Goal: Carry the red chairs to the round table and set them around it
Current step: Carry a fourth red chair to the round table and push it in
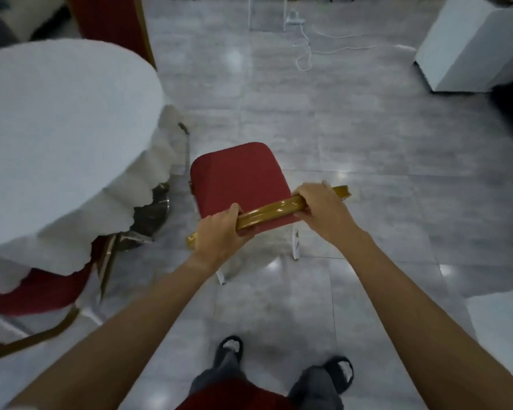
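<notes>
Both hands grip the gold top rail [268,213] of a red chair [237,179] — left hand [219,232] wrapped near the rail's left end, right hand [320,207] near its right end, fingers curled over. The rail's long axis runs left-near to right-far, so the right hand sits slightly farther out. The seat extends away from the person; the white leg tips [296,250] are near the grey tiled floor [367,173], contact not clear. The round table [57,128], under a white cloth, lies to the left of the chair, just beside it — the left hand is the nearer one. Another red chair [36,291] is already tucked under the table's near edge. Judgement: the chair likely needs turning left so the seat faces the table.
</notes>
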`<state>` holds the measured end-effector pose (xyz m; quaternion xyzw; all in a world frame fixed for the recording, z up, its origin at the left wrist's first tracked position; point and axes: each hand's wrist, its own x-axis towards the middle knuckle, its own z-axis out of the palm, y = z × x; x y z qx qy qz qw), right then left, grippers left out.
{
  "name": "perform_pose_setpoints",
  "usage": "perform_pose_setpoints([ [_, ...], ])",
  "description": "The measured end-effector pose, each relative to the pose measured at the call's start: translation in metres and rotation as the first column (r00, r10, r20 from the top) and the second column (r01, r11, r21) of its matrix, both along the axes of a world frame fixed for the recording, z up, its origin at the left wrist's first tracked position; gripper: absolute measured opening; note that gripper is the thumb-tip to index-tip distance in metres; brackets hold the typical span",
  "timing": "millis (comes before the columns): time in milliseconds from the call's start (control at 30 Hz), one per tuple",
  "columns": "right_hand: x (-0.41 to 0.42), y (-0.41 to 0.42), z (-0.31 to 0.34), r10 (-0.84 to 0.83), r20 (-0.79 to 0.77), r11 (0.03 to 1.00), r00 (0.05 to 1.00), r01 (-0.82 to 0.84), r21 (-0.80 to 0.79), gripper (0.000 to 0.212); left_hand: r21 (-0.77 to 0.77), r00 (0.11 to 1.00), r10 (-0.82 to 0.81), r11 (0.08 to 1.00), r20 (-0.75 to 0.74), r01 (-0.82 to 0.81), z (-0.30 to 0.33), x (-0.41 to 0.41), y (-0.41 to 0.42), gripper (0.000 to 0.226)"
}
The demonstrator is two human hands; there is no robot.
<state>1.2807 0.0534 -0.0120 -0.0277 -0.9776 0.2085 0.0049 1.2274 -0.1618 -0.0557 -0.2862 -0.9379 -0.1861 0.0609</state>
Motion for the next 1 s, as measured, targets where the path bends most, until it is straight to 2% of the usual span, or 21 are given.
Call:
perform_pose_setpoints([
  [67,-0.011,0.019,0.004,0.108,0.032,0.993,0.994,-0.107,-0.045,0.018,0.002,0.994,0.110,0.994,-0.029,-0.109,0.001,0.006,0.008,0.045],
  [200,-0.019,0.043,0.003,0.278,0.080,0.956,0.957,-0.268,-0.120,0.022,-0.018,0.973,0.221,0.975,-0.069,-0.223,-0.006,0.012,0.014,0.063],
  [367,-0.034,0.064,-0.004,0.381,0.119,0.925,0.917,-0.377,-0.051,0.029,0.000,0.941,0.291,0.955,-0.171,-0.296,-0.009,0.018,0.021,0.078],
  [467,-0.043,0.071,-0.007,0.443,0.138,0.896,0.886,-0.443,-0.034,0.032,-0.027,0.929,0.317,0.944,-0.190,-0.328,-0.009,0.019,0.023,0.072],
  [567,-0.050,0.075,-0.009,0.500,0.107,0.866,0.859,-0.500,-0.031,0.032,-0.062,0.911,0.379,0.918,-0.165,-0.393,-0.013,0.017,0.023,0.058],
  [733,-0.060,0.088,-0.016,0.581,0.052,0.813,0.812,-0.576,-0.081,0.034,-0.014,0.878,0.406,0.906,-0.253,-0.423,-0.011,0.017,0.028,0.082],
  [900,-0.068,0.108,-0.027,0.653,-0.049,0.738,0.756,-0.650,-0.184,0.034,-0.014,0.857,0.447,0.885,-0.256,-0.466,-0.014,0.020,0.036,0.083],
  [1000,-0.074,0.122,-0.035,0.683,-0.135,0.693,0.718,-0.695,-0.193,0.033,-0.025,0.846,0.477,0.868,-0.240,-0.497,-0.013,0.022,0.049,0.082],
])
